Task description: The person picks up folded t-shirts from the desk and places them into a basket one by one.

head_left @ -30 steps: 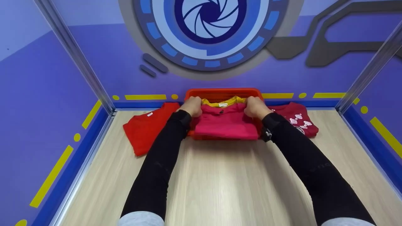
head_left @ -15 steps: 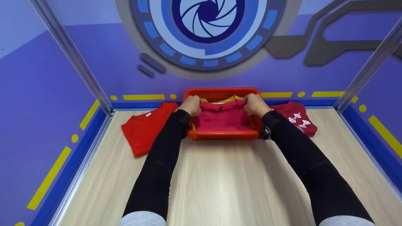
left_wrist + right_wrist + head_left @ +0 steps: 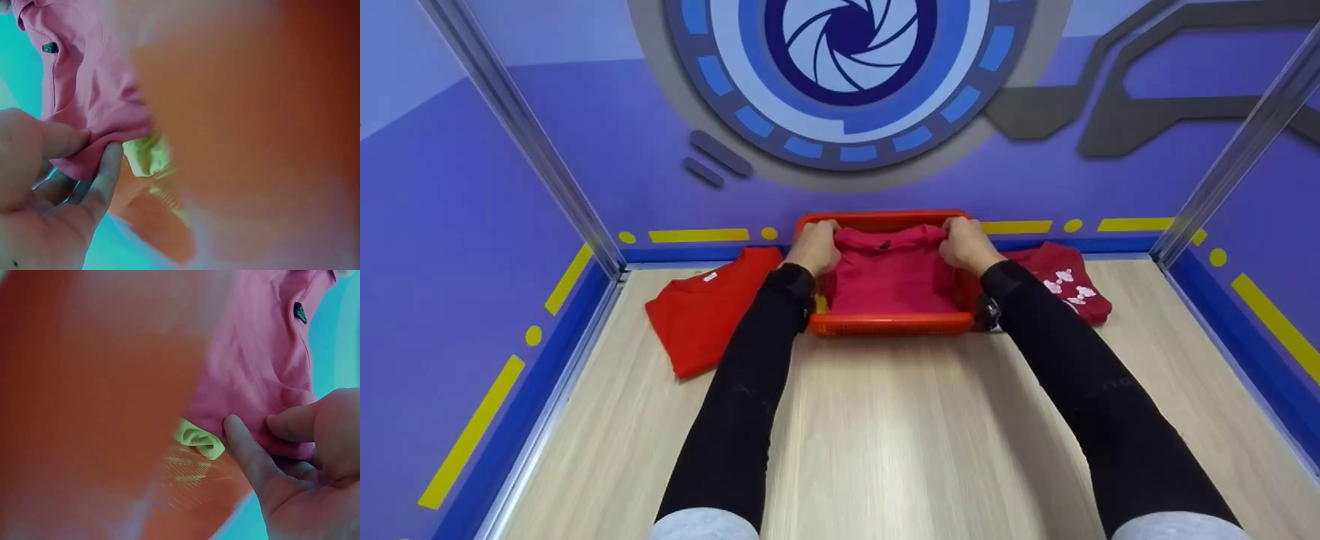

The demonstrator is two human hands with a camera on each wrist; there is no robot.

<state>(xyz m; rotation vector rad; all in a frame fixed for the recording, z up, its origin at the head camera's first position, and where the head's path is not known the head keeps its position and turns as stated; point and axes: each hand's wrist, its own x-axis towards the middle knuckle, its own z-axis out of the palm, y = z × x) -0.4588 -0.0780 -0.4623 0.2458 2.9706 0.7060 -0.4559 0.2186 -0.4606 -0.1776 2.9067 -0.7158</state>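
A folded magenta-pink shirt point(image 3: 894, 274) lies mostly inside the red-orange plastic basket point(image 3: 891, 325) by the back wall. Its collar edge, with a small dark label, is raised toward the rear. My left hand point(image 3: 816, 249) pinches the left corner of the shirt between thumb and fingers, as the left wrist view confirms. At the opposite corner, my right hand point(image 3: 966, 246) pinches the cloth the same way. Beneath the pink shirt, a bit of yellow garment point(image 3: 147, 154) shows in both wrist views. The basket's side blurs much of each wrist view.
Left of the basket, a folded bright red shirt point(image 3: 712, 307) lies on the wooden table point(image 3: 877, 442). A dark red shirt point(image 3: 1061, 281) with white prints lies to the right, partly behind my right arm. Purple wall panels point(image 3: 585, 127) enclose the back and sides.
The pink shirt has gone down into the basket; its front edge no longer hangs over the front rim. Its collar has shifted back, covering the yellow collar. Both hands keep their hold.
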